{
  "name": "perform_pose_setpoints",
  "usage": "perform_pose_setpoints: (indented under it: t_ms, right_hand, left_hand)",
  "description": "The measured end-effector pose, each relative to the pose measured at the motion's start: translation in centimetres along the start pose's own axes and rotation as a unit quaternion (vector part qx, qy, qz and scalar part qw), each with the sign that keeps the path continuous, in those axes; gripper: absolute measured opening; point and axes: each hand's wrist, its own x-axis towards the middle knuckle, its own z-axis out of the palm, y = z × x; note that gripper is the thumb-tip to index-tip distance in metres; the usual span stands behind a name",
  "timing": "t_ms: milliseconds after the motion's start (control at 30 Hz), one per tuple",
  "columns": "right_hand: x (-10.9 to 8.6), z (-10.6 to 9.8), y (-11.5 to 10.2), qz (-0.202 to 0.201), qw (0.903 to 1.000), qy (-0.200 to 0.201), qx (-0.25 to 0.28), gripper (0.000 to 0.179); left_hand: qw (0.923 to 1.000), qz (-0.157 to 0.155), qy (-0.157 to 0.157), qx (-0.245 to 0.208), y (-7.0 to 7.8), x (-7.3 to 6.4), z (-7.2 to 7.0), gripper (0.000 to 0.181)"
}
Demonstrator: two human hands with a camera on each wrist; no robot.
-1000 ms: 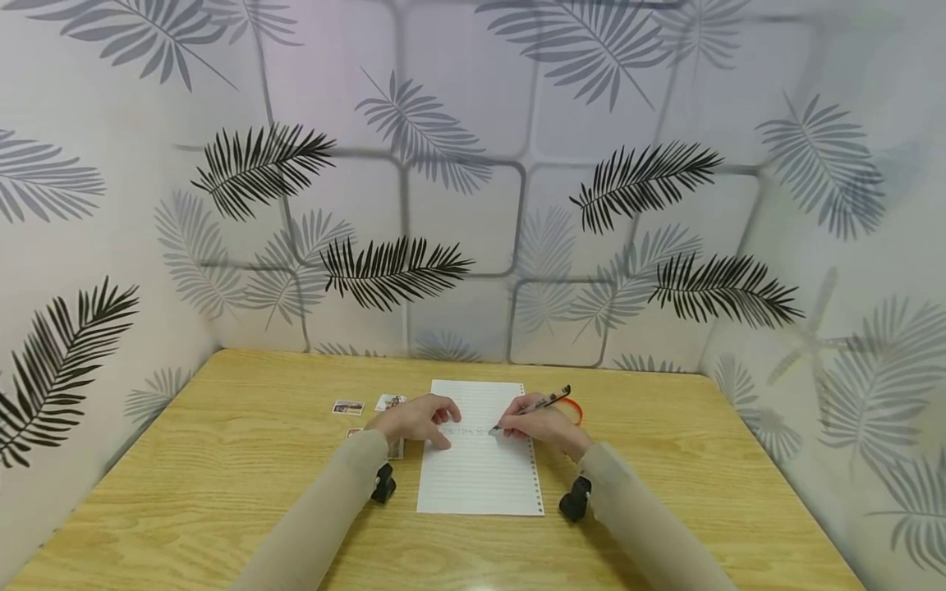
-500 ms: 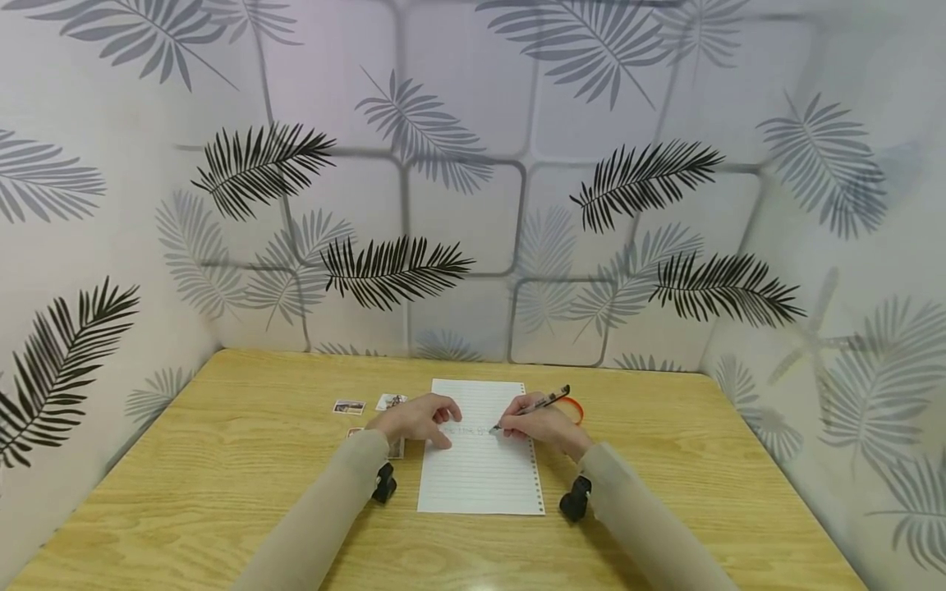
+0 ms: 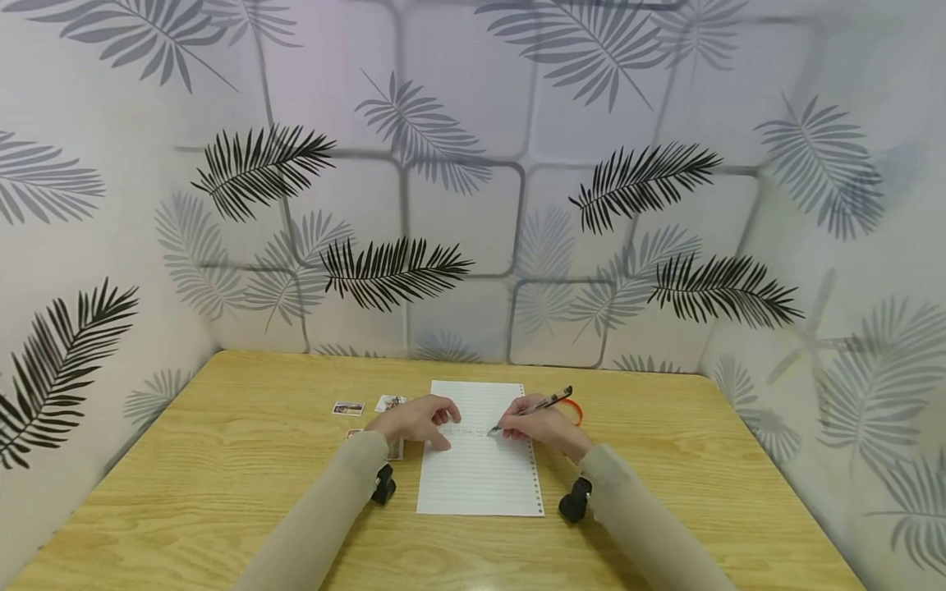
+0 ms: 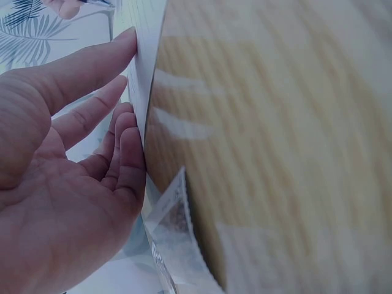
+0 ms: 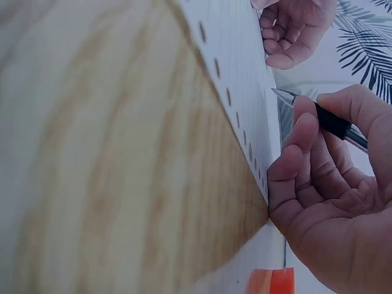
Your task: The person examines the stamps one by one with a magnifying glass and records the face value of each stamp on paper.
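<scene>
A lined sheet of paper (image 3: 480, 484) with punched holes down its right edge lies on the wooden table, a line of handwriting across its upper middle. My right hand (image 3: 543, 427) pinches a pen (image 3: 550, 400) with a black grip, its tip at the end of the writing. In the right wrist view the pen (image 5: 334, 119) sits between thumb and fingers, the hand's outer side resting on the sheet. My left hand (image 3: 417, 419) rests on the paper's left edge, fingers spread and loosely bent. In the left wrist view that hand (image 4: 79, 153) holds nothing.
Small picture cards lie left of the sheet: one card (image 3: 348, 408) farther out, another card (image 3: 390, 402) beyond the left hand, others partly under that wrist. An orange-red ring-shaped thing (image 3: 575, 410) lies behind the right hand. A patterned wall (image 3: 458, 320) borders the table's back edge.
The pen tip makes very small movements at the end of the writing. Otherwise both hands and the paper stay in place.
</scene>
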Motion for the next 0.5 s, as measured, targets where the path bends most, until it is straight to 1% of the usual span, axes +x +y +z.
perform_pose_setpoints:
  t_ms: [133,233,367,500]
  right_hand:
    - [0.06,-0.22,0.25,0.015,0.9996,0.015,0.017,0.017]
    - [0.04,-0.35,0.38,0.028,0.9984,0.019,0.046,0.016]
    - [-0.05,-0.48,0.4,0.034,0.9962,0.011,0.079,0.022]
    - [-0.22,-0.55,0.15,0.029,0.9959,-0.006,0.086,0.029]
  left_hand:
    - [1.0,0.0,-0.003,-0.005,0.04,-0.01,0.01,0.036]
    - [0.9999,-0.001,-0.007,-0.013,0.05,-0.06,0.0,0.036]
    - [0.9998,-0.002,-0.007,-0.019,0.02,-0.03,-0.03,0.036]
    - [0.9998,-0.002,-0.006,-0.018,-0.02,0.08,-0.07,0.037]
